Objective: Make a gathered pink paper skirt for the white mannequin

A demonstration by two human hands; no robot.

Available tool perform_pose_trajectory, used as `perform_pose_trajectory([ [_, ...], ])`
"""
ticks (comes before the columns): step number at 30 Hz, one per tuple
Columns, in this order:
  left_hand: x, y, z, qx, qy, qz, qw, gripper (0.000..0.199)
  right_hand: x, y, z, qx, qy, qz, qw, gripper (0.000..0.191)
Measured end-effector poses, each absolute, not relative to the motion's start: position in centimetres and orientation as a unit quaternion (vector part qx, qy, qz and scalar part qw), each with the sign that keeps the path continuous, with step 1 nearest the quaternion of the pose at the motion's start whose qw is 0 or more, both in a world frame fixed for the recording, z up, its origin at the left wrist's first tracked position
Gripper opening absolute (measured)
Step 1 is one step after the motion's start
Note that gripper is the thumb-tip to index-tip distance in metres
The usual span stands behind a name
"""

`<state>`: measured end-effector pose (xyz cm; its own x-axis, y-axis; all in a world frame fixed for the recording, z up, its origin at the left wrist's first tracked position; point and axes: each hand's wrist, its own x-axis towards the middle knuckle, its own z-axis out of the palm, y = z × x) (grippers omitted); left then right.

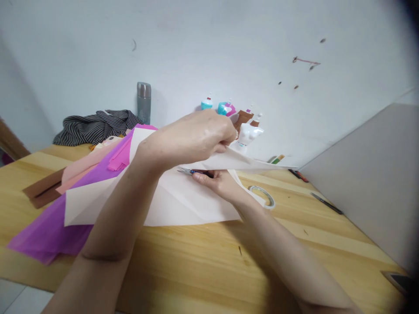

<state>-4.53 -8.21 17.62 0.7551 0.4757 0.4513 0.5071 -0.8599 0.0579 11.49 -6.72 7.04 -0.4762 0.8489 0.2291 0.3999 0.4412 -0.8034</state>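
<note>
My left hand (pixel 209 133) is closed, its fingers pinched on the raised edge of a large cream-white paper sheet (pixel 186 200). Below it my right hand (pixel 221 183) is wrapped round a small pair of scissors (pixel 185 171), the blades pointing left. The scissors lie under the lifted flap of the sheet and over its lower part. Whether the blades touch the paper I cannot tell. The left forearm covers part of the sheet. Beneath the sheet's left side lie purple paper (pixel 62 226) and bright pink paper (pixel 120 160).
Brown paper (pixel 42 187) and peach paper (pixel 78 174) spread left. A striped cloth (pixel 98 126) and a grey flask (pixel 144 102) stand behind. Several wrapped figures (pixel 250 133) line the wall. A tape roll (pixel 266 196) and a black-handled knife (pixel 327 203) lie right on the wooden table (pixel 196 270).
</note>
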Motion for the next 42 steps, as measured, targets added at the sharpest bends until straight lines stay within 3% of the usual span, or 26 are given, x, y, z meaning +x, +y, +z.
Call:
perform_pose_trajectory([
  [3,-4.2,-8.3,17.6,-0.938,-0.256,-0.229,0.035,0.025,11.2,-6.8,7.4,-0.380,-0.800,0.301,0.355,0.033],
  [13,-4.3,-8.2,17.5,-0.936,-0.256,-0.238,0.032,0.025,10.9,-6.8,7.6,-0.402,-0.808,0.268,0.338,0.040],
  [19,-4.6,-7.8,17.5,-0.935,-0.271,-0.226,0.035,0.023,13.0,-7.3,7.0,-0.385,-0.833,0.308,0.251,0.033],
  [25,-4.8,-6.7,17.0,-0.927,-0.318,-0.196,0.043,0.020,16.4,-11.5,9.9,-0.339,-0.905,0.175,0.187,0.016],
  [31,-3.8,-6.4,16.5,-0.936,-0.307,-0.171,0.014,0.018,16.8,-11.5,12.5,-0.399,-0.821,0.027,0.406,0.035],
  [35,-3.4,-6.3,16.5,-0.942,-0.299,-0.154,-0.015,0.022,16.0,-8.7,12.4,-0.463,-0.804,0.023,0.373,0.011],
  [42,-4.9,-7.0,17.7,-0.919,-0.368,-0.133,-0.052,0.020,16.9,-7.2,11.3,-0.464,-0.789,0.084,0.393,0.018],
])
